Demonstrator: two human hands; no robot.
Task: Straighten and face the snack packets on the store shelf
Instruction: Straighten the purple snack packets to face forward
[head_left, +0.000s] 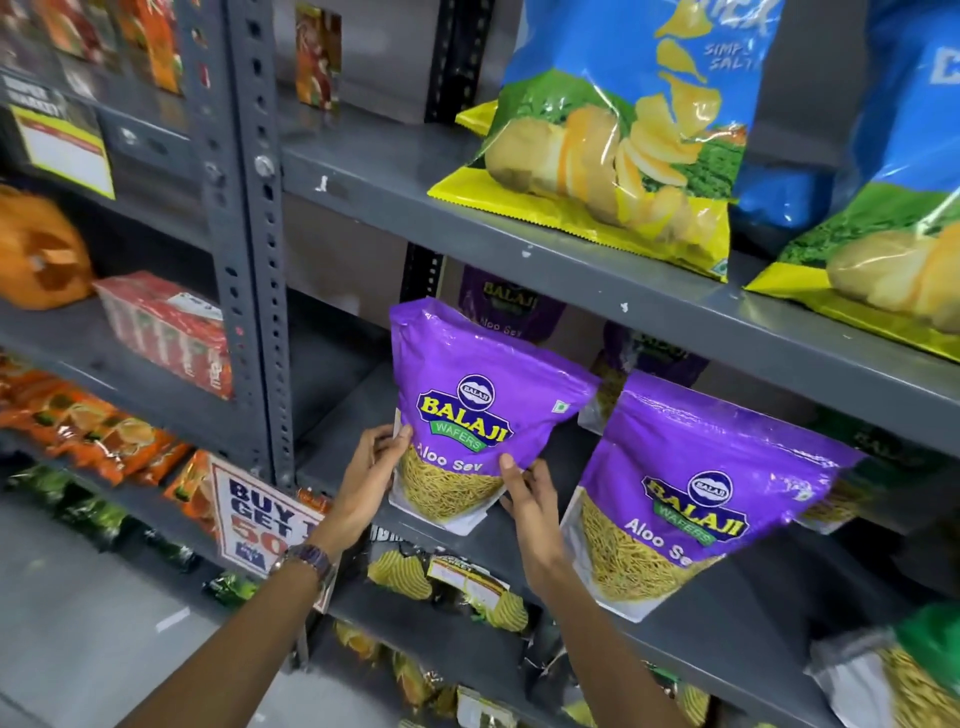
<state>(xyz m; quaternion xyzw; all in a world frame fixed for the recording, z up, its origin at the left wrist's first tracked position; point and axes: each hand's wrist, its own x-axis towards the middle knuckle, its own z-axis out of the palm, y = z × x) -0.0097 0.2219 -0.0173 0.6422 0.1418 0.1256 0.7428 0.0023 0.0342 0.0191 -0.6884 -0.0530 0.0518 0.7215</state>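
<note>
Here both hands hold one purple packet (467, 410) on the grey shelf (519, 551). The left hand (371, 475) is on the packet's lower left edge, with the thumb in front and the other fingers curled around behind it. The right hand (527, 499) is at the lower right corner, with the thumb pressed on the front near the words "Aloo Sev" and the fingers bent beside the packet. So each hand is partly closed and grips this same packet. The packet stands up on the shelf, a bit tilted, with its front facing out. You can see the yellow sev through the clear part at the bottom. Just beside it on the right stands a second purple packet (696, 493) of the same kind, leaning a little and also facing out. It touches no hand. More purple packets (511, 306) stand behind in the dark at the back. On the shelf above (571, 270) lie big blue chip bags (618, 130). A bracelet (306, 558) is on the left wrist. A "BUY GET" sign (254, 512) hangs on the grey post to the left.
</note>
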